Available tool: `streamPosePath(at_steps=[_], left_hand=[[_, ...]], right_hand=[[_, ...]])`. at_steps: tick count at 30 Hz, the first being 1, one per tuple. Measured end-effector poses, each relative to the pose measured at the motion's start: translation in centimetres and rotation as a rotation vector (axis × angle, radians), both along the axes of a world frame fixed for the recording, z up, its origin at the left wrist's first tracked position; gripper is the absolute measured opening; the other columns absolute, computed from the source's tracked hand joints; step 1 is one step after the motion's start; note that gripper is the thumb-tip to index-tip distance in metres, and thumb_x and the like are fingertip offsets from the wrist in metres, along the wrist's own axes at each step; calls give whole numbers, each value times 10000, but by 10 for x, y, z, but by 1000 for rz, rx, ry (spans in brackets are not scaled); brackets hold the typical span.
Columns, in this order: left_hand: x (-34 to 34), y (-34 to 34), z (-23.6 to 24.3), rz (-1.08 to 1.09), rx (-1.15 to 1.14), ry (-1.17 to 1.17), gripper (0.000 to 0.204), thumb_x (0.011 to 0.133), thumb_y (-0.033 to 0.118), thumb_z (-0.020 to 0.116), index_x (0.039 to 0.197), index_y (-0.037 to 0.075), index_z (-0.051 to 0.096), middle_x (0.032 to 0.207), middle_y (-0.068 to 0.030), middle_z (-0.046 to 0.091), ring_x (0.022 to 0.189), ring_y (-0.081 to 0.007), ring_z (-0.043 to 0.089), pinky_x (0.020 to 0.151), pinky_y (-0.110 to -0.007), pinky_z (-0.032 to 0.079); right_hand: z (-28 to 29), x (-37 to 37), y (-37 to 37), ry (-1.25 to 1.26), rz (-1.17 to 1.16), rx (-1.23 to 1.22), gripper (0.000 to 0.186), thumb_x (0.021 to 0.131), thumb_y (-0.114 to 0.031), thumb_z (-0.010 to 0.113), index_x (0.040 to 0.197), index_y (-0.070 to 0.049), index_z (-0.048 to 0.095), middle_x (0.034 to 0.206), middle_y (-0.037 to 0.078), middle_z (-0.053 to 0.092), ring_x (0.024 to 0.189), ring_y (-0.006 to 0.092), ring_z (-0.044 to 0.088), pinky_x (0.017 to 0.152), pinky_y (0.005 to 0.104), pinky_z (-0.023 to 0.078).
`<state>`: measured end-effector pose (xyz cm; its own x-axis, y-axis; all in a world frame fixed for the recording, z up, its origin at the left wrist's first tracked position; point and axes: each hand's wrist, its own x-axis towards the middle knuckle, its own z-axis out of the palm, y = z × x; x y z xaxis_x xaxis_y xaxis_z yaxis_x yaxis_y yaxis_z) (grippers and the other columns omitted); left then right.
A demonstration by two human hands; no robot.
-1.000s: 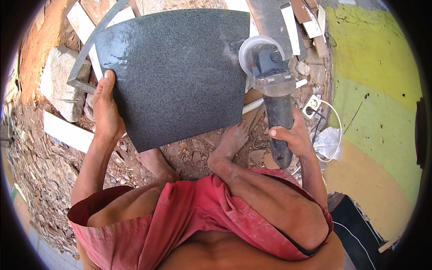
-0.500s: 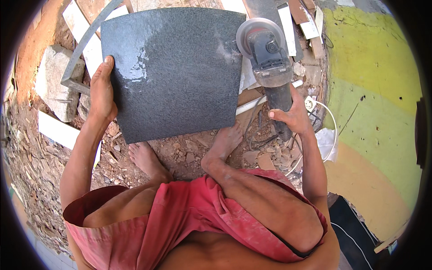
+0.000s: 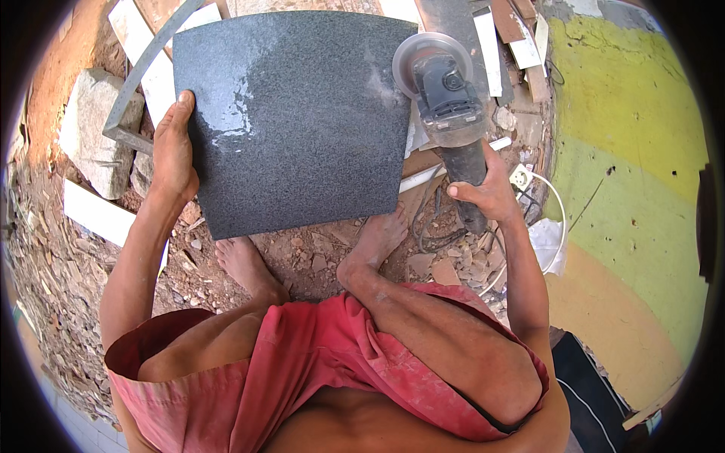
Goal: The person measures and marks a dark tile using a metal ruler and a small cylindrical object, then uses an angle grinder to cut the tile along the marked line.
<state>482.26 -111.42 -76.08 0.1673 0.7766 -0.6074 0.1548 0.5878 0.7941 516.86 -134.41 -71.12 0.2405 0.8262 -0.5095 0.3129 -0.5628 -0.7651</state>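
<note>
A dark grey stone tile (image 3: 302, 128), wet and shiny near its upper left, is tilted up in front of my bare feet. My left hand (image 3: 175, 151) grips its left edge, thumb on the face and the other fingers hidden behind. In my right hand (image 3: 491, 185) is an angle grinder (image 3: 451, 102), held round its dark body. The grinder's disc (image 3: 408, 64) looks blurred and sits at the tile's upper right edge, beside a pale dusty patch. Whether the disc touches the edge I cannot tell.
A large pale rock (image 3: 98, 136) and a curved grey strip (image 3: 136, 83) lie at the left. White tile offcuts (image 3: 102, 211) and rubble cover the ground. To the right are a white socket (image 3: 520, 177) with its cable and a yellow-green painted wall (image 3: 627, 151).
The disc has shifted slightly left, nearer the tile's edge. The tile has moved a little to the right and up in the view. Both hands keep their holds.
</note>
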Motion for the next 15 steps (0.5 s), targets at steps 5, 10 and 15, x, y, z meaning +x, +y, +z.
streamPosePath(at_steps=[5,10,15], left_hand=[[-1,1,-1,-6,-6,-30,369,1009,438,478,1001,81,571,948,-93,662,893,-167,641,868,-364,505],[2,0,2,16,1,-29,363,1014,421,476,1021,70,570,966,-100,665,910,-169,638,881,-364,495],[-5,2,-3,-31,-52,-46,487,1015,431,447,1246,6,496,1211,-163,576,1151,-255,537,1033,-421,380]], right_hand=[[-3,5,-1,11,7,2,851,623,-396,835,1291,10,498,1137,114,614,1047,215,580,928,357,443],[-3,6,-3,-23,18,-12,862,619,-395,828,1302,11,493,1130,116,616,1041,216,581,926,358,445],[-1,3,-4,-13,2,-4,870,620,-396,825,1307,17,488,1123,121,616,1034,221,582,922,357,445]])
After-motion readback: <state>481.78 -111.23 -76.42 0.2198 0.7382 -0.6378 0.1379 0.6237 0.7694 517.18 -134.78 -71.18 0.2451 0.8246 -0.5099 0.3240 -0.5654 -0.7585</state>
